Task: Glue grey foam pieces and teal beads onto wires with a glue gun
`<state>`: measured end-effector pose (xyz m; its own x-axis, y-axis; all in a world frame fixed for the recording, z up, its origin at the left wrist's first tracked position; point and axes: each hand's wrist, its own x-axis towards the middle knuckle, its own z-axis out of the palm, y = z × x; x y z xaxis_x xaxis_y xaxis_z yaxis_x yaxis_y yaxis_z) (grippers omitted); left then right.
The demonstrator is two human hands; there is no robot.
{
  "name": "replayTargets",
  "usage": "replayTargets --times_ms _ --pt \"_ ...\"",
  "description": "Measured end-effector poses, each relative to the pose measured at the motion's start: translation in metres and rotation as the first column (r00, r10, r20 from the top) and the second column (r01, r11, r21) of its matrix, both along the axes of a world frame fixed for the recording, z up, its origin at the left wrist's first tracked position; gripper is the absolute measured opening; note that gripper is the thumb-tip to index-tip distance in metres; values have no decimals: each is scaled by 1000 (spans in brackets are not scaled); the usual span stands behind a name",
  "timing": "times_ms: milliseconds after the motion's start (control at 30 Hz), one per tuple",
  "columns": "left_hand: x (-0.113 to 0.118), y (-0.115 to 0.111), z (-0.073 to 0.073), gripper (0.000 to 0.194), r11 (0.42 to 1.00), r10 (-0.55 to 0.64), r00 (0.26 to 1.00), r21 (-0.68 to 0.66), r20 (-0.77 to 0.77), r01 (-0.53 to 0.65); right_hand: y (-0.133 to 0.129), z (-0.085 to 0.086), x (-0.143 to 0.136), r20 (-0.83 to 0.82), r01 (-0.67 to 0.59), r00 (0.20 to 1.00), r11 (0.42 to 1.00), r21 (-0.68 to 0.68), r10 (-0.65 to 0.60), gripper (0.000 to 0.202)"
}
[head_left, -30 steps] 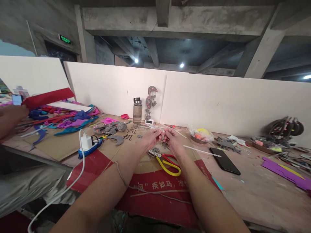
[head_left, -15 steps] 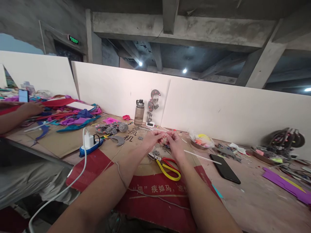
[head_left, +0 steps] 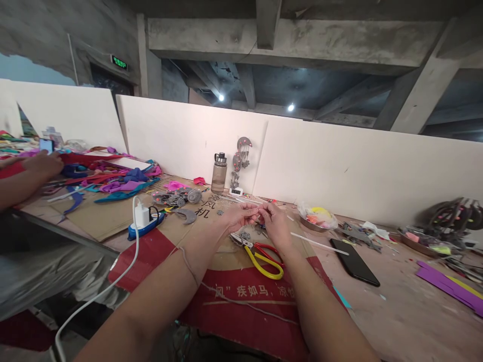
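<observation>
Fingers (head_left: 249, 211) of left hand (head_left: 237, 216) and right hand (head_left: 277, 226) close together above cardboard (head_left: 230, 260); any grasp too small to tell. Fine two-handed fingertip work; calls for steadiness.

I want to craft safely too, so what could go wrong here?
The grey string lies over the left forearm, so it might snag if that arm moves. The white cable hangs from the charger past the edge of the table; something could catch it and tug the charger. The yellow-handled tool lies close to the right forearm and could get bumped.
</observation>
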<state>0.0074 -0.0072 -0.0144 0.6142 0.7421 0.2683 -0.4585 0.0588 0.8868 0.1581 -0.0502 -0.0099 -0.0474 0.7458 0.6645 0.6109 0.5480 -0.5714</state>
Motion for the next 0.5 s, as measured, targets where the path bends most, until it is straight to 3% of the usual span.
replayTargets --times_ms 167,300,400,500 --pt "-3 8 -7 23 993 48 996 -106 -78 -56 -1 2 3 177 8 984 995 99 -26 14" --pt "-3 13 -10 29 994 59 991 -80 -117 -69 -1 0 0 232 18 971 988 156 -54 14" --pt "-4 12 -8 33 994 84 990 -54 -116 -91 -2 0 -4 88 35 995 998 47 -39 13" --pt "-6 12 -6 34 994 99 990 -28 -98 -102 -2 1 -6 -155 -123 983 977 -176 96 13"
